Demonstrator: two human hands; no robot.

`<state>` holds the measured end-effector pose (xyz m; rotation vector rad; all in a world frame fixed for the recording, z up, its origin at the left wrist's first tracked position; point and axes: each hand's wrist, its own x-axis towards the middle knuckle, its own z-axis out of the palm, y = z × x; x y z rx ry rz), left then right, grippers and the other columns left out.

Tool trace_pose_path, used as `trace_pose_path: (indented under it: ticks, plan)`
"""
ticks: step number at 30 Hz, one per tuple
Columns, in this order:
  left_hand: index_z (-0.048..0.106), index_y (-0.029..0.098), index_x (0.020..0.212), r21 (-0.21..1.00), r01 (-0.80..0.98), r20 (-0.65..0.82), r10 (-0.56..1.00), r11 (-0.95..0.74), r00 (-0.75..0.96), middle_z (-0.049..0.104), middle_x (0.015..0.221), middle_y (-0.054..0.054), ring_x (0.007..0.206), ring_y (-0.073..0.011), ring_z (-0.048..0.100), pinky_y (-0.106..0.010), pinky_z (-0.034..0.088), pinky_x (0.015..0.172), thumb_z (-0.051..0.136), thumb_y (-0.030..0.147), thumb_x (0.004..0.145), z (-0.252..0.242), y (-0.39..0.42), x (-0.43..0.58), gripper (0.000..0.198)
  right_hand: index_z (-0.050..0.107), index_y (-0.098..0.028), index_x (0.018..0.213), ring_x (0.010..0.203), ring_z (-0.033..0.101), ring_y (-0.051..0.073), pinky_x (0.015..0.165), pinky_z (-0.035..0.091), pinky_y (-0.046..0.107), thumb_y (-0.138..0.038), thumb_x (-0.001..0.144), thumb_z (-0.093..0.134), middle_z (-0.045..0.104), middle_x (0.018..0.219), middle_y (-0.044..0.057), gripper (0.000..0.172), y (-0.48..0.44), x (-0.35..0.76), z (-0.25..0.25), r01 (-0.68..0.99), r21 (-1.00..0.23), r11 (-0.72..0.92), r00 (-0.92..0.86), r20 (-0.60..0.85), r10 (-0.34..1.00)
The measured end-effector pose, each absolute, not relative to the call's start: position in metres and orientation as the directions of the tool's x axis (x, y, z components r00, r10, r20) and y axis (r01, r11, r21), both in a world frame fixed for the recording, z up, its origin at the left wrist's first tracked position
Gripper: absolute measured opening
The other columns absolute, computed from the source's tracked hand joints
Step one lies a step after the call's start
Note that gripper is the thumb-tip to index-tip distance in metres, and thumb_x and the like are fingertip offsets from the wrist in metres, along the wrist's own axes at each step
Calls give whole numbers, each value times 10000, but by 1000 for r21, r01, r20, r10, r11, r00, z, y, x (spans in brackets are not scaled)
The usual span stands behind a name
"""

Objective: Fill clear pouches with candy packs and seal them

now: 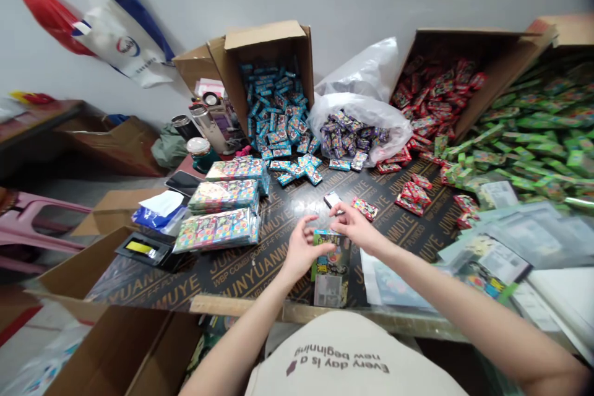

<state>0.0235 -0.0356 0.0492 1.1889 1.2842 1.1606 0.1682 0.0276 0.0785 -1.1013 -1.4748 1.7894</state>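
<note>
My left hand (302,249) is beside a printed pouch (330,272) lying near the table's front edge. Its fingers are curved and spread apart, and the thumb reaches over the pouch's upper part. At the pouch's top a blue edge (323,234) shows. Above it, my right hand (353,227) has bent fingers closed at a small white-and-dark packet (333,199); the fingertips partly hide its lower end. A red packet (364,208) lies just beyond the right hand.
Behind stand a box (266,43) of blue packets, a plastic bag (394,127) of purple ones and a box (468,43) of red ones. Green packets (542,130) are heaped right. Filled pouches (216,229) are stacked left, by flasks (206,124). Clear pouches (524,232) lie right.
</note>
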Motion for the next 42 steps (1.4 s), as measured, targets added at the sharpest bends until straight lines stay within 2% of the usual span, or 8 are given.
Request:
trace_pose_path:
  ticks: [6,10,14,23,27,30,34,42]
  plan:
    - [620,159,986,987,156,-67,988,45,139,673,969,-53,891,-220,615,-344,480,811,589,277,752,86,-78,6,264,454,-210,980,662,590,132,619,459,268,-399,733,565,629,814,35,330,29,183,65,-149,-952,-269,-240,-229,943]
    - [546,319,1157,693,668,356,935,-270,8,560,1209,30,1106,-236,518,-418,369,990,491,183,766,125,-90,-60,418,514,-199,960,793,574,167,692,451,307,-398,747,546,609,931,60,293,43,210,46,161,-987,-3,-115,-22,993]
    - [405,403,1264,337,923,443,896,-184,17,429,1321,106,1215,-276,406,-540,192,1062,435,177,734,104,-73,-126,577,578,-188,907,937,527,208,824,400,365,-282,755,562,598,985,72,180,45,245,25,557,-784,274,-239,165,957]
    - [145,553,1286,311,949,439,893,-52,-95,50,1393,246,1282,-348,246,-631,97,1031,472,498,755,78,-61,-121,626,620,-169,845,822,513,186,756,364,301,-207,709,640,601,806,48,143,35,324,12,844,-481,237,-281,-19,960]
    - [437,436,1211,514,847,469,871,-132,-149,398,1340,158,1179,-263,444,-488,294,1031,562,380,746,73,-48,-72,485,602,-170,695,780,496,184,695,346,282,-222,630,707,573,738,35,134,24,332,6,862,-454,226,-291,-78,953]
    - [613,235,1032,752,643,183,983,-148,13,625,1110,-27,1043,-244,557,-422,415,932,547,405,758,53,-37,-19,329,557,-171,659,769,497,182,696,352,296,-203,696,652,574,724,38,106,14,329,9,863,-452,226,-286,-69,956]
    - [510,190,1192,946,322,-116,965,35,236,574,1190,-91,1121,-240,507,-409,366,972,565,446,737,39,-25,44,525,538,-192,773,886,536,199,794,388,372,-183,827,488,623,905,74,74,-4,326,23,780,-526,339,-209,291,934]
    - [523,117,1156,872,-295,-317,910,391,269,628,1069,-121,925,-238,604,-340,457,828,757,264,552,57,-7,92,664,580,-235,836,1022,525,203,848,417,398,-149,778,564,597,1118,48,104,-33,309,38,661,-219,718,-393,714,579]
